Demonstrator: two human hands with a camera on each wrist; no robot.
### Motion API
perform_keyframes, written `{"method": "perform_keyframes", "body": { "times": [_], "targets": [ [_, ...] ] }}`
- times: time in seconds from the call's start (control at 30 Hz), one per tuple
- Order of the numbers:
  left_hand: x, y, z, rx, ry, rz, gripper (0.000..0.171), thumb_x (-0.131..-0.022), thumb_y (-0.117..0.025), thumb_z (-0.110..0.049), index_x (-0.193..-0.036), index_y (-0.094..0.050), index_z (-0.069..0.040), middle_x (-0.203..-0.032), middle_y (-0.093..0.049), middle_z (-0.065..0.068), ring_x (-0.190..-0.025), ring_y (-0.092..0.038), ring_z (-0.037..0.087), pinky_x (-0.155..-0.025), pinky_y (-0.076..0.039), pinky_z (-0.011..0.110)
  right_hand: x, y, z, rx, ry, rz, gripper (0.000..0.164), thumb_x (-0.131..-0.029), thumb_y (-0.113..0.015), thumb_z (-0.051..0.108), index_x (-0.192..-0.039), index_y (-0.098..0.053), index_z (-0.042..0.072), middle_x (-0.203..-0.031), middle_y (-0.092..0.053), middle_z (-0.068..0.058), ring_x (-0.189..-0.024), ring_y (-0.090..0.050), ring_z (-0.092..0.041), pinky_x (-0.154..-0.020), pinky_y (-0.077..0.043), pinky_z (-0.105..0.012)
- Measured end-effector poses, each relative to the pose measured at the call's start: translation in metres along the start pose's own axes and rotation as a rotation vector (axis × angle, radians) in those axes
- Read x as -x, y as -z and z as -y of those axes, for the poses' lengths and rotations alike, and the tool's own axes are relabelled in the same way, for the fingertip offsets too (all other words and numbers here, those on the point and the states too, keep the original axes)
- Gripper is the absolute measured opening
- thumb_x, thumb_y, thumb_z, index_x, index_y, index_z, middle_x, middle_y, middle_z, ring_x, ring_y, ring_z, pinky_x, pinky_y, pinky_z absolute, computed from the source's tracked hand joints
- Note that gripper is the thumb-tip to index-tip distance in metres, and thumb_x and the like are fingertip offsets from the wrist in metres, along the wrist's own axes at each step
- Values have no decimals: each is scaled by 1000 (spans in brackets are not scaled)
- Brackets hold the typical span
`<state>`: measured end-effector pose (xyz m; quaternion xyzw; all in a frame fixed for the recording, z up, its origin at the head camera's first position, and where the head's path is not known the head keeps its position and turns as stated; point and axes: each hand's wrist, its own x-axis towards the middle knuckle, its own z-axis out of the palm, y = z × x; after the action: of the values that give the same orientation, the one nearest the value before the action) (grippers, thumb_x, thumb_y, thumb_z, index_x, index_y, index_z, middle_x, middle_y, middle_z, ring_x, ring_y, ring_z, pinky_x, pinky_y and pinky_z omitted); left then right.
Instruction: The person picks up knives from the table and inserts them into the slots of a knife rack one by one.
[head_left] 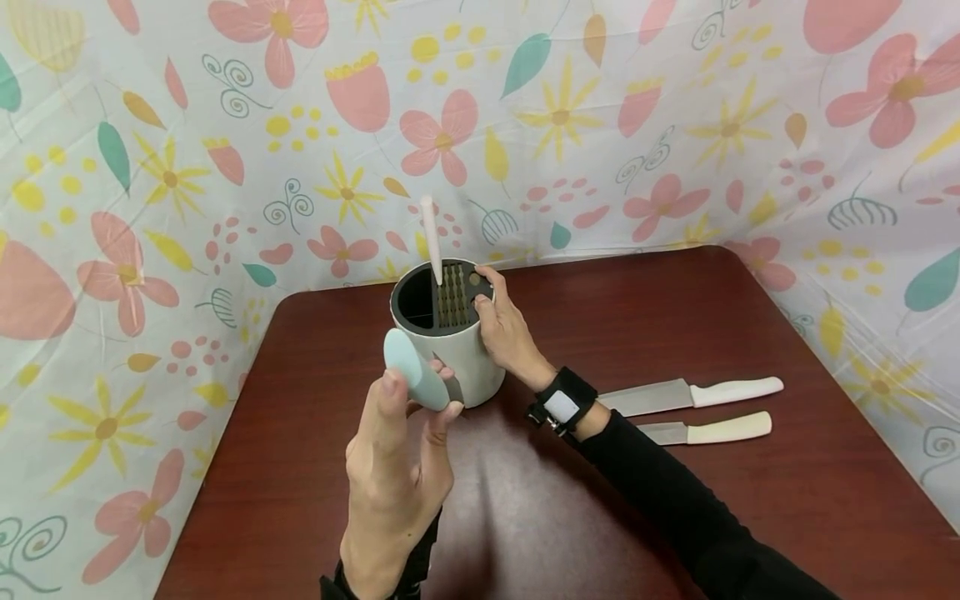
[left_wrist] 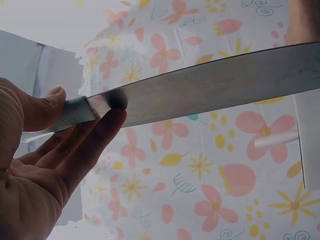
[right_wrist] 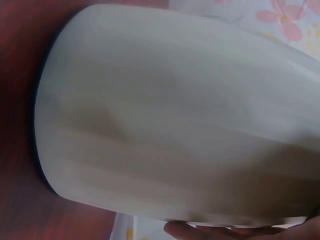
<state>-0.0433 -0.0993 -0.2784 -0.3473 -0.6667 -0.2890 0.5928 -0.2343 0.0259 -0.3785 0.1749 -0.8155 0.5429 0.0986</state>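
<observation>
Head view: the left hand (head_left: 396, 471) pinches a blue-handled knife (head_left: 415, 371), raised before the white cylindrical knife block (head_left: 476, 375). Rightward, a cream-handled knife (head_left: 727, 428) and white-handled knife (head_left: 737, 392) lie on the table (head_left: 637, 325). The right hand (head_left: 512, 332) grips the block's rim; a pale handle (head_left: 432, 242) pokes up from its top. Floral fabric (head_left: 562, 50) hangs behind.

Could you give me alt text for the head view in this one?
A left hand holds a blue-handled knife in front of a round white holder, which the right hand grips. A pale handle sticks up from the holder's dark top; two knives lie to the right on a brown table, with a floral sheet behind.
</observation>
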Motion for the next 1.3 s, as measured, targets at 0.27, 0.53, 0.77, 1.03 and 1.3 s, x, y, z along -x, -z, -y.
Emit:
{"method": "perform_keyframes", "body": {
  "times": [0.27, 0.53, 0.77, 1.03, 1.3],
  "targets": [
    [-2, -1, 7, 1, -5, -61, 65, -97, -65, -7, -154, -34, -4, -103, -63, 28, -89, -72, 29, -78, -62, 28, 0, 0, 1, -3, -19, -30, 47, -107, -27, 35, -153, -28, 38, -79, -42, -3, -59, -34, -19, -55, -33, -34],
    [-4, 0, 14, -1, 29, -97, 65, -98, -66, -9, -155, -34, -8, -98, -63, 28, -90, -71, 30, -77, -62, 30, 3, -5, 2, 10, -29, -30, 46, -107, -26, 38, -153, -29, 39, -82, -48, -3, -61, -40, -20, -57, -37, -35],
    [-7, -1, 21, -2, 60, -110, 66, -98, -66, -10, -155, -33, -12, -103, -64, 28, -90, -71, 30, -80, -62, 30, 4, -9, 2, 26, -29, -41, 46, -107, -24, 41, -153, -29, 39, -96, -55, -4, -70, -46, -21, -66, -41, -38],
    [-10, -4, 28, 9, 85, -107, 67, -97, -66, -10, -156, -33, -16, -106, -63, 27, -92, -72, 31, -80, -62, 33, 6, -6, 2, 15, -36, -37, 47, -107, -23, 42, -153, -27, 42, -99, -52, -5, -66, -43, -21, -61, -38, -37],
    [-12, -7, 35, 2, 111, -104, 69, -97, -66, -11, -156, -31, -21, -110, -63, 26, -95, -73, 32, -81, -63, 35, 5, -5, 4, -1, -25, -32, 49, -107, -23, 43, -156, -26, 38, -105, -51, -6, -67, -43, -22, -60, -37, -37]
  ]
}}
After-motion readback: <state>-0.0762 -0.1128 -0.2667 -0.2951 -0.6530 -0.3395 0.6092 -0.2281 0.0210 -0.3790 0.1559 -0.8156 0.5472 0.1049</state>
